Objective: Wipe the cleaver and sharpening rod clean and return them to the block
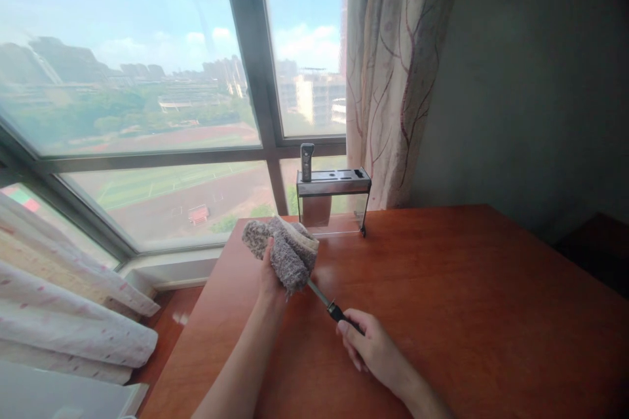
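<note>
My left hand (274,278) is closed around a fluffy grey cloth (289,262), which is bunched up above the table. In my right hand (371,347) is the black handle (336,311) of a tool with a narrow metal shaft (319,292), shaped like a sharpening steel. The shaft slants up to the left, and its far end is hidden by the cloth. Behind the cloth stands a knife block (334,187) with a slotted metal top and see-through sides. One grey handle (306,162) sticks up from its left end.
The reddish-brown wooden table (442,288) spreads out under both hands. Windows (147,111) rise at the back and left. A patterned curtain (388,65) hangs behind the knife block, and a pale curtain (73,321) hangs at the left. A dark wall (531,91) stands at right.
</note>
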